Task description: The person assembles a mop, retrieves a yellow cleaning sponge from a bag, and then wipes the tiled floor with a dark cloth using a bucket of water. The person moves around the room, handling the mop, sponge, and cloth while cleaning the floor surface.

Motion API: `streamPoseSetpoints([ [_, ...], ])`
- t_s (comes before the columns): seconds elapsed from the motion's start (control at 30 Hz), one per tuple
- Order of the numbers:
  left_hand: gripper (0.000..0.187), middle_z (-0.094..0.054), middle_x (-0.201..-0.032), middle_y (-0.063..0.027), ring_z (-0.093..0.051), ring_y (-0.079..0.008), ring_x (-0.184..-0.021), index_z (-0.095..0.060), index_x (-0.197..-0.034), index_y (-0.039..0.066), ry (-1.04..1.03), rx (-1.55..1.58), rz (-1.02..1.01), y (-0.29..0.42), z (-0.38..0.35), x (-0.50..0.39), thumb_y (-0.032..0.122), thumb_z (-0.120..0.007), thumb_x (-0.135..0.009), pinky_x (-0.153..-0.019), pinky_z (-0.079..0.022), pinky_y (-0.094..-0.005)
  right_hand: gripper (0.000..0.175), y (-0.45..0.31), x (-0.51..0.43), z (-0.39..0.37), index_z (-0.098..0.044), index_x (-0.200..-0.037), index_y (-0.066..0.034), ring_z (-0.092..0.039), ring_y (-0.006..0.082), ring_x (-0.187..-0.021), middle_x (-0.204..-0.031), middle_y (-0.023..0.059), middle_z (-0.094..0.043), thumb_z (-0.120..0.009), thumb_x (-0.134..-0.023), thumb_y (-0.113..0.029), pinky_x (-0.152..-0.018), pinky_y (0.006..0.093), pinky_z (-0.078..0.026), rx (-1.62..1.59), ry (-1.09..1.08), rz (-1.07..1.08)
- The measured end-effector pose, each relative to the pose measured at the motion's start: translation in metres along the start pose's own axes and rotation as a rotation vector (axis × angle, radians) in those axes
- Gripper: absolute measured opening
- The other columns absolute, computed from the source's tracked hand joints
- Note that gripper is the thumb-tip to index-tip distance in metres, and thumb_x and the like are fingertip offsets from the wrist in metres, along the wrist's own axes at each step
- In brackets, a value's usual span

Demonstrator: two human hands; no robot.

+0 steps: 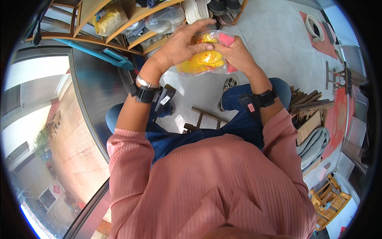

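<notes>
A clear plastic packet (206, 61) with red printing and bright yellow contents is held up in front of me, above the floor between my knees. Pinkish-red patches show at its right end; what the yellow contents are, I cannot tell. My right hand (238, 55) grips that end, thumb on the front. From the other side my left hand (182, 44) lays its thumb across the packet's front near the right thumb, with its forefinger stretched out above the top edge. The remaining left fingers are hidden behind the packet. Both wrists wear black strapped devices.
A wooden shoe rack (140, 18) with shoes and bagged items stands ahead. Left of me is a glass door (71, 89), with a blue plastic-handled tool (89, 49) by it. A wooden stool (206, 116) is beneath me. Stacked wood (307, 101) and a folded grey cloth (315, 143) lie right.
</notes>
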State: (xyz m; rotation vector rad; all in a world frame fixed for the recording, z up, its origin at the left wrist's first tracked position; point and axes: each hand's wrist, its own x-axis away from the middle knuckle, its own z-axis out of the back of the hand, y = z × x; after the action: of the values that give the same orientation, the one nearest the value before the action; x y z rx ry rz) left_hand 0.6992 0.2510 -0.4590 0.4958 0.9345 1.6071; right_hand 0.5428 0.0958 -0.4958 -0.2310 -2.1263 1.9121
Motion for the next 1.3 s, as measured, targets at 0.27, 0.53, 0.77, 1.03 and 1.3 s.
streamPoseSetpoints([
  [0.27, 0.037, -0.07, -0.098, 0.0011, -0.062, -0.0062, -0.093, -0.064, -0.121, 0.002, -0.087, 0.381, 0.306, -0.016, -0.012, -0.001, 0.025, -0.074, -0.094, -0.085, -0.052, -0.0237, 0.022, 0.0, 0.0, 0.004, -0.069, -0.107, 0.0001, -0.063, 0.0057, -0.084, -0.095, 0.0014, -0.071, -0.076, -0.091, -0.012, -0.073, 0.0248, -0.055, 0.018, 0.166, 0.153],
  [0.53, 0.029, -0.073, -0.098, -0.0003, -0.064, -0.006, -0.086, -0.07, -0.111, 0.002, 0.03, 0.547, 0.387, -0.021, -0.029, 0.008, 0.024, -0.075, -0.094, -0.078, -0.054, -0.024, 0.015, 0.011, -0.01, -0.004, -0.069, -0.087, -0.0021, -0.049, 0.0024, -0.067, -0.071, -0.0039, -0.059, -0.075, -0.092, -0.015, -0.058, 0.0239, -0.045, 0.137, 0.338, 0.214],
  [0.77, 0.028, -0.073, -0.09, -0.0011, -0.064, -0.0069, -0.078, -0.072, -0.108, 0.0, 0.031, 0.631, 0.434, -0.02, -0.026, 0.015, 0.023, -0.076, -0.093, -0.072, -0.053, -0.0259, 0.019, 0.009, -0.009, 0.011, -0.07, -0.094, -0.0024, -0.06, 0.0079, -0.067, -0.076, 0.0019, -0.067, -0.067, -0.098, -0.021, -0.065, 0.025, -0.052, -0.127, 0.484, 0.148],
  [1.03, 0.031, -0.074, -0.097, -0.003, -0.067, -0.0085, -0.085, -0.071, -0.112, -0.001, 0.058, 0.76, 0.506, -0.019, -0.023, 0.027, 0.022, -0.076, -0.093, -0.078, -0.055, -0.025, 0.03, -0.006, -0.015, 0.034, -0.068, -0.117, -0.0035, -0.069, 0.0146, -0.09, -0.104, 0.008, -0.072, -0.065, -0.101, -0.028, -0.084, 0.029, -0.056, 0.162, 0.364, 0.239],
  [1.3, 0.027, -0.072, -0.088, -0.0009, -0.062, -0.0066, -0.078, -0.073, -0.105, 0.0, 0.02, 0.578, 0.437, -0.015, -0.026, 0.024, 0.023, -0.077, -0.092, -0.07, -0.053, -0.0263, 0.036, -0.016, -0.019, 0.007, -0.07, -0.114, -0.0028, -0.064, 0.0075, -0.087, -0.1, 0.0016, -0.072, -0.083, -0.085, -0.021, -0.076, 0.0245, -0.053, 0.165, -0.057, 0.023],
])
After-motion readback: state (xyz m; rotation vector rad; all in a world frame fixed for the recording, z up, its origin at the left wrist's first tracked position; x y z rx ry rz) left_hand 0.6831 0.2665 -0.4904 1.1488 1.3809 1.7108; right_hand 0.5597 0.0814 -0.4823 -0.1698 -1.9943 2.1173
